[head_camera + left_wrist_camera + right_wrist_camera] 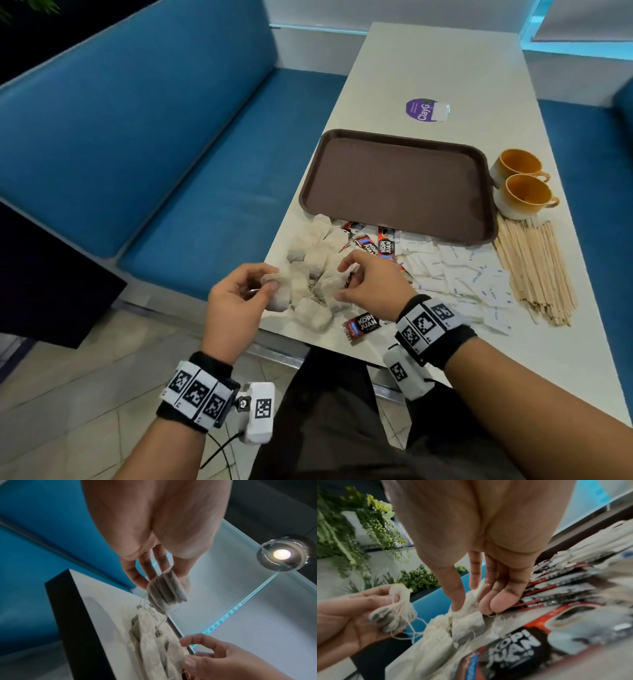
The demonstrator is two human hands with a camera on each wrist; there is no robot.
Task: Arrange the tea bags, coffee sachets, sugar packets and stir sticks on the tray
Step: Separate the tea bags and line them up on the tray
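A brown tray (397, 185) lies bare on the white table. In front of it, left to right, lie a heap of tea bags (315, 246), red-black coffee sachets (385, 245), white sugar packets (455, 274) and wooden stir sticks (534, 270). My left hand (267, 284) (159, 573) pinches a small stack of tea bags (166, 589) (393, 616) just off the table's near left corner, strings dangling. My right hand (344, 281) (471, 607) is down on the heap, thumb and fingers pinching one tea bag (467, 620).
Two orange cups (525, 195) stand right of the tray, behind the sticks. One coffee sachet (361, 325) lies near the table's front edge. A purple sticker (423, 109) is beyond the tray. A blue bench (137, 137) runs along the left.
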